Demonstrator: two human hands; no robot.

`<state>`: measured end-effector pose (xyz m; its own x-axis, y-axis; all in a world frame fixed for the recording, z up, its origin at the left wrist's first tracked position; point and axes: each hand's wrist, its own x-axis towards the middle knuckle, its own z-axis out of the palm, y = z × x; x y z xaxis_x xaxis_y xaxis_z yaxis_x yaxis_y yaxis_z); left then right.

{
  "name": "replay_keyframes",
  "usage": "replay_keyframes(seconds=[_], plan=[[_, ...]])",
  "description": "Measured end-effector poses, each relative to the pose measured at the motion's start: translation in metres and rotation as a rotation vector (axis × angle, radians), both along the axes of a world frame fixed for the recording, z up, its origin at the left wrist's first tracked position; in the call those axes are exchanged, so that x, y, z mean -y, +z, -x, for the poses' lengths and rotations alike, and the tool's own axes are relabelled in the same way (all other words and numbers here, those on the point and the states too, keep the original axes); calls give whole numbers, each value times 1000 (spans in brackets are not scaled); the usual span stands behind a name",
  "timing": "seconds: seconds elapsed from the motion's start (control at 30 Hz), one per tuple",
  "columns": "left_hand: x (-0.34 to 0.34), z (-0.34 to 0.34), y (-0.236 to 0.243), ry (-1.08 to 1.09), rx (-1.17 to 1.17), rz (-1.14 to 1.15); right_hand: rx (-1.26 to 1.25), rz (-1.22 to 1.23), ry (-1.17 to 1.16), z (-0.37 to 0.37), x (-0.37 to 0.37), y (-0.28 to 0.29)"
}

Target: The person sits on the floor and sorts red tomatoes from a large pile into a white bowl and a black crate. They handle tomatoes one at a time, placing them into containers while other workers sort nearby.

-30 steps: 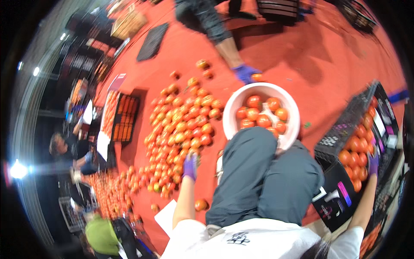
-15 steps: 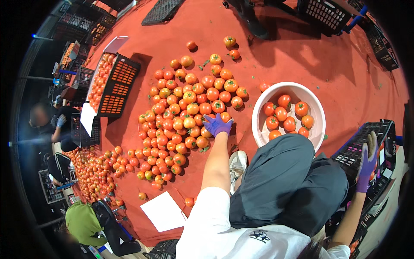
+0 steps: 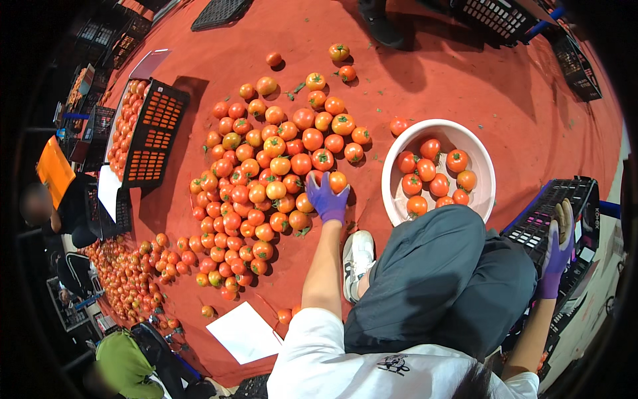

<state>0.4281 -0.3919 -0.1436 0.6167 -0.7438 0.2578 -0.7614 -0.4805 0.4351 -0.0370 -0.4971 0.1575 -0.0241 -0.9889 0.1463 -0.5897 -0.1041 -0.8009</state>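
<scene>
My left hand (image 3: 327,199), in a purple glove, has its fingers spread at the right edge of a heap of red and orange tomatoes (image 3: 253,193), touching a tomato (image 3: 338,180); whether it bears that tomato's weight I cannot tell. My right hand (image 3: 557,256), in a purple glove with pale palm, rests with fingers extended along a black plastic crate (image 3: 528,229) on the far right. A white basin (image 3: 483,166) holding several tomatoes sits between them, just beyond my bent knees. A white shoe (image 3: 359,259) is beside my left arm.
A crate of tomatoes (image 3: 149,133) stands left, a white sheet (image 3: 242,332) lies lower left on the red floor (image 3: 432,80). A co-worker (image 3: 73,219) by an orange board and another in green (image 3: 123,366) are left. Someone's feet (image 3: 385,26) and crates (image 3: 492,20) are at top.
My left hand moved up from the heap's lower edge to its right side. The other person's gloved hand left the basin area. An orange board has appeared at left, and the view has shifted.
</scene>
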Motion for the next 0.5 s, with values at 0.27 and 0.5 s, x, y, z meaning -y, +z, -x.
replay_keyframes(seconds=[0.27,0.5], plan=[[6,71,193,-330,-1417,383,308,-402,438,-165,1,49],[8,39,105,-233,-471,86,322,-616,508,-167,-1,44]])
